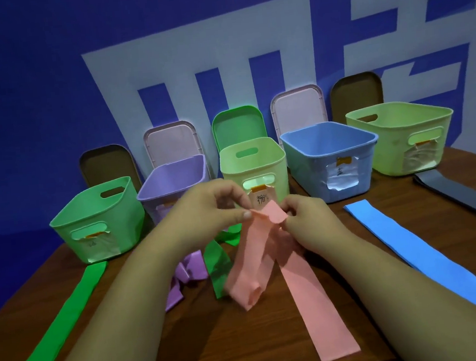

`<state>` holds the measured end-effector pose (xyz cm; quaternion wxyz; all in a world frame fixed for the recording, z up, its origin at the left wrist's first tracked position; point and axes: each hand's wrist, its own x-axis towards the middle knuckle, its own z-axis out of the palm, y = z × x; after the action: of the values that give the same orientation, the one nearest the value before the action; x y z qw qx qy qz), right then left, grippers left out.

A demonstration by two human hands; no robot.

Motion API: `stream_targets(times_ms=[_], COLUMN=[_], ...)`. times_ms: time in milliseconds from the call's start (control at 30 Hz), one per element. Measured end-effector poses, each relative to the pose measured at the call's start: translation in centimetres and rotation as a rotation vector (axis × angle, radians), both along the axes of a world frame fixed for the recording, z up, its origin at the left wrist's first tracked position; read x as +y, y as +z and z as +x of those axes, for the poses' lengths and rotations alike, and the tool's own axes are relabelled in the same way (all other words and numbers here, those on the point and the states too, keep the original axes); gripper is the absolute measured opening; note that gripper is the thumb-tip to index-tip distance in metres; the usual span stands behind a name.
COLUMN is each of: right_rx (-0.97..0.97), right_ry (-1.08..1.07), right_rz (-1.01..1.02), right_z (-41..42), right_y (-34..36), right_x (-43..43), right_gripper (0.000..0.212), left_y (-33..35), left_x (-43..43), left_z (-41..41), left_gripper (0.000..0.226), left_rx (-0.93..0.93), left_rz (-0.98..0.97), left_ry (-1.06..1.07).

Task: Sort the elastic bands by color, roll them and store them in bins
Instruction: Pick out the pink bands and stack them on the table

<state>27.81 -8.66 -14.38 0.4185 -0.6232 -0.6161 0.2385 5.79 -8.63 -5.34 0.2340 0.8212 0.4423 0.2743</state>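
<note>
Forearms enter from the bottom edge and meet over the middle of the tabletop point(246, 342). Left hand point(210, 209): grip closed, thumb and forefinger pinching the top end of the pink band point(253, 260). Right hand point(307, 220): grip closed on the same end from the other side. The band hangs slanted from both hands, its folded lower end touching the wood. A second pink strip point(315, 303) lies flat just right of it, running toward the camera.

A long green band point(57, 334) lies flat at far left. A crumpled purple band point(187, 272) and a crumpled green band point(217, 266) lie under the left wrist. A blue band point(429, 252) lies flat at right, with a grey band point(465, 199) beyond it.

Five open bins stand in a row behind: green bin point(94, 211), purple bin point(172, 178), pale green bin point(252, 161), blue bin point(330, 154), large pale green bin point(400, 127). Lids lean on the wall behind them.
</note>
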Motion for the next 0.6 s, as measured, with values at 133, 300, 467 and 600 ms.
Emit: stream_targets(times_ms=[133, 300, 467, 600], right_rx=[-0.024, 0.089, 0.404, 0.537], right_ry=[0.030, 0.202, 0.282, 0.335], right_rz=[0.067, 0.099, -0.060, -0.128], right_z=[-0.1, -0.7, -0.7, -1.1], right_y=[-0.3, 0.0, 0.8, 1.0], right_x=[-0.2, -0.7, -1.5, -1.9], right_gripper=[0.014, 0.008, 0.019, 0.038], left_y=[3.7, 7.2, 10.0, 12.0], left_x=[0.5, 1.6, 1.7, 2.2], left_z=[0.6, 1.4, 1.8, 2.2], left_gripper=[0.009, 0.009, 0.009, 0.006], left_rx=[-0.055, -0.083, -0.212, -0.275], left_rz=[0.033, 0.076, 0.076, 0.122], left_ry=[-0.001, 0.026, 0.051, 0.107])
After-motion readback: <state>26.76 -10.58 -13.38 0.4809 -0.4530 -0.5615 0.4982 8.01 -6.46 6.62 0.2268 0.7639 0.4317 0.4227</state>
